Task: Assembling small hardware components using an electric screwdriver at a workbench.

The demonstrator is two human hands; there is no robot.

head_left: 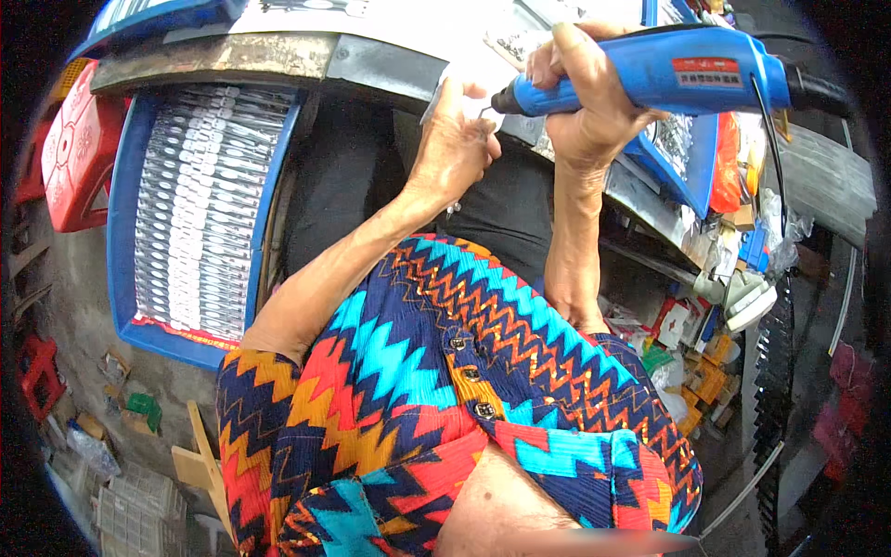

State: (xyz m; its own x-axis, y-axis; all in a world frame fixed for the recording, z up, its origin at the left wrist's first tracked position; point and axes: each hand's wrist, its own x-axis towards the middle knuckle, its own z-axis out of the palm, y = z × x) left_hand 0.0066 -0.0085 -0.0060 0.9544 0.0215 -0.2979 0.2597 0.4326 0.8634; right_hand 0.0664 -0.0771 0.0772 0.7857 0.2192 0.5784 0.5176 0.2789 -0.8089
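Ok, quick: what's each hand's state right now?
Left hand: curled; can't tell clearly what it holds, if anything.
Right hand: closed around the blue power tool.

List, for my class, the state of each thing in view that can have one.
Left grip: curled; held item, if any, unclear.
Right grip: closed around the blue power tool.
Blue power tool: pointing toward the left grip; running or not, unclear.
Left blue tray: filled with rows of packaged items.
Right blue tray: holding shiny items.
Patterned shirt: buttoned, open at the collar.

Both hands (455, 139) forward, fingers (585, 67) curled
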